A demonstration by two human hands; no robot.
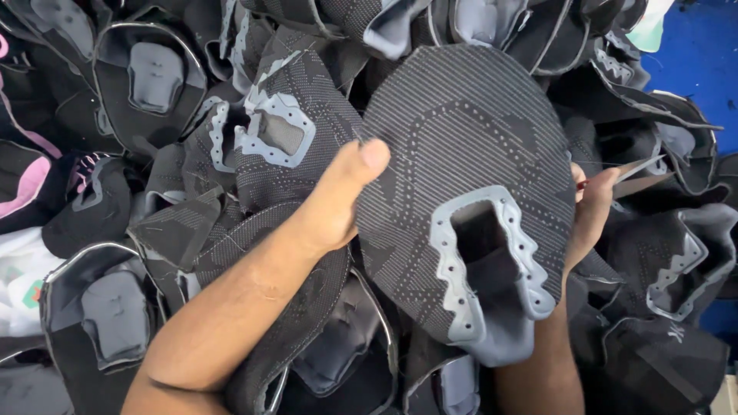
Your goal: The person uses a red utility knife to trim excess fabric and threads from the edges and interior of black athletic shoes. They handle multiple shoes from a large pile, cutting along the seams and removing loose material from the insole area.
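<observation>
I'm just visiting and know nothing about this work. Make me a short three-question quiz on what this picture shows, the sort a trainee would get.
1. True or false: the left hand grips the left edge of the dark knitted shoe upper with its thumb on top.
2. Which tool does the right hand hold? A) hammer B) small scissors C) brush
3. Fill in: the trim around the upper's opening is ___ in colour.

Key
1. True.
2. B; their thin blades stick out to the right of the upper.
3. Grey, like the trim on the many similar uppers in the pile underneath.
</observation>
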